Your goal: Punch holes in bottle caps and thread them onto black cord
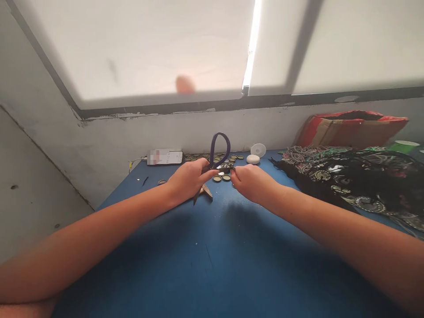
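Observation:
My left hand [189, 179] and my right hand [251, 182] meet over the far middle of a blue table [212, 265]. Both pinch the lower ends of a dark purple cord [220, 148] that stands up in a loop between them. A small dark piece sits where the fingertips meet; I cannot make it out. Several gold bottle caps [221, 177] lie on the table just under and behind the hands. A brown pointed tool [206, 191] lies below my left hand.
A phone [164, 157] on a cable lies at the back left by the wall. Two white round lids [255, 154] sit at the back middle. A dark pile of strung bottle caps [351, 174] covers the right side, before a red-and-brown box [351, 128].

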